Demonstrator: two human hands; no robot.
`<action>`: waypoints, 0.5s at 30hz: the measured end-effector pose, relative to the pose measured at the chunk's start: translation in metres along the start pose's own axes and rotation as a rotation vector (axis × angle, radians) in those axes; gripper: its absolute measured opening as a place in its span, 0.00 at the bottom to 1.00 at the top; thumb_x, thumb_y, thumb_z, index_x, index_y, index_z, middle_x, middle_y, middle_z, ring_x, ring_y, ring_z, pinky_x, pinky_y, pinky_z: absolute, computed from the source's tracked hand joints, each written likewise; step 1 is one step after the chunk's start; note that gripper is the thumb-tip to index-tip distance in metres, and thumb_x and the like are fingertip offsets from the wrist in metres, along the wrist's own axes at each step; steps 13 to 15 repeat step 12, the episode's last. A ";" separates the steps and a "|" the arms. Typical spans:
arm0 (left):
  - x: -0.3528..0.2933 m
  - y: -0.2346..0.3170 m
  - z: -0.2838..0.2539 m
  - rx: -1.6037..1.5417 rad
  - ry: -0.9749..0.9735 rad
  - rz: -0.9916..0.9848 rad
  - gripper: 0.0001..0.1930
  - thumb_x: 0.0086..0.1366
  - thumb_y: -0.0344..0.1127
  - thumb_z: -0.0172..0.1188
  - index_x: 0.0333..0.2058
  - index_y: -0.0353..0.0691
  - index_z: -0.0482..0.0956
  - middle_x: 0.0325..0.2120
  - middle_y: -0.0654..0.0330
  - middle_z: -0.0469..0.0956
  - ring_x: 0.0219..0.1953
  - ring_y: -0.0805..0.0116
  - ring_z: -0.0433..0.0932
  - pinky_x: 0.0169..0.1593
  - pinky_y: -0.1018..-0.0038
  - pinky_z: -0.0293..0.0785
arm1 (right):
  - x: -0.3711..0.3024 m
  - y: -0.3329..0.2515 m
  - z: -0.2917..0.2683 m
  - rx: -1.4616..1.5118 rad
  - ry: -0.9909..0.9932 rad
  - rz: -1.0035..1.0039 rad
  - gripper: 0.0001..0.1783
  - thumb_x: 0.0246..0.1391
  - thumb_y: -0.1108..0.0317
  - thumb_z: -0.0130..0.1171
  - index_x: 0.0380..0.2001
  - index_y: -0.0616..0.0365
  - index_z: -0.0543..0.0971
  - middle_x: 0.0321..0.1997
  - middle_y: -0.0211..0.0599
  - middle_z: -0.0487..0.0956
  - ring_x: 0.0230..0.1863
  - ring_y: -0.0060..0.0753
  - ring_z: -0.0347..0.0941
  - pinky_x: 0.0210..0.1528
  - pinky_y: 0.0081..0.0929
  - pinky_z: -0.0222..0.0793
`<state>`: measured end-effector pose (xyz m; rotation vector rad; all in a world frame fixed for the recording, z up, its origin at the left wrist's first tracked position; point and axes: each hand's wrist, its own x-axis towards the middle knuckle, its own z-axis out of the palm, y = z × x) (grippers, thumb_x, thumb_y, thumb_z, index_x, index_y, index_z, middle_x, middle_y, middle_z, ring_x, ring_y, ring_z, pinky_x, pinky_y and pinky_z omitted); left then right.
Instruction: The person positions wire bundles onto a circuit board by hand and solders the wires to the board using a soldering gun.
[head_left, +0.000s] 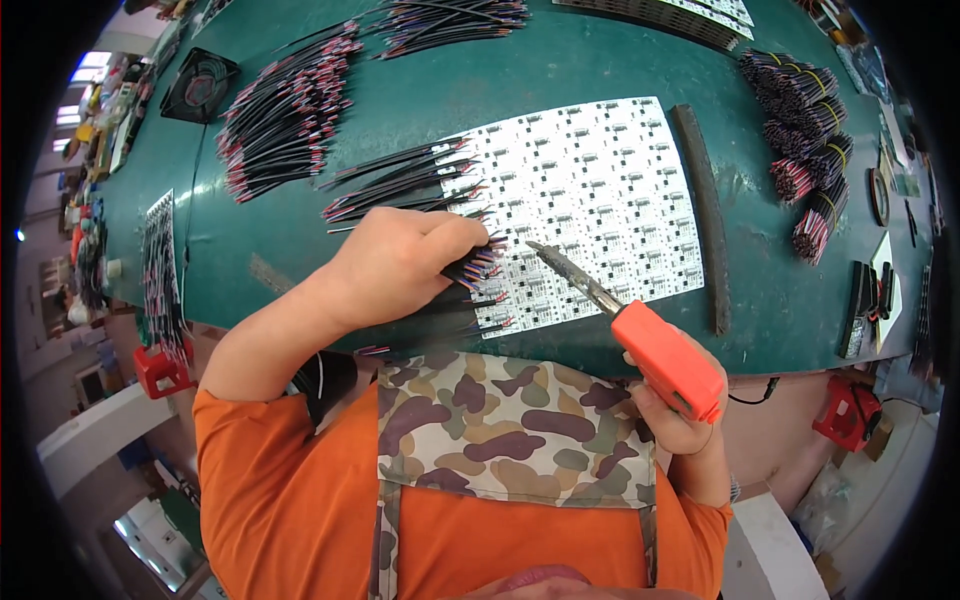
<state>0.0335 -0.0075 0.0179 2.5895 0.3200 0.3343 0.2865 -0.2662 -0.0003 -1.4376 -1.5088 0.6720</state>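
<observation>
My left hand [400,262] is closed on a small bunch of black wires with red and blue stripped ends [478,268], held at the lower left corner of a white panel of small circuit boards [600,200]. My right hand [675,420] grips a soldering iron by its orange handle [668,358]. Its metal tip [548,255] points up and left and lies over the panel just right of the wire ends. More cut wires [400,180] rest along the panel's left edge.
A green table [560,80] carries large piles of black wires [285,110], bundled wires with yellow bands [810,120], a dark strip [705,200] right of the panel and a black fan [198,82]. Red stools [160,368] stand below.
</observation>
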 end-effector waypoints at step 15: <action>-0.009 0.004 0.013 0.134 -0.092 0.082 0.21 0.48 0.28 0.68 0.44 0.44 0.79 0.32 0.61 0.78 0.31 0.56 0.80 0.31 0.66 0.76 | -0.001 -0.003 0.001 -0.025 -0.043 -0.034 0.29 0.42 0.75 0.67 0.52 0.68 0.76 0.46 0.49 0.82 0.31 0.46 0.79 0.34 0.35 0.75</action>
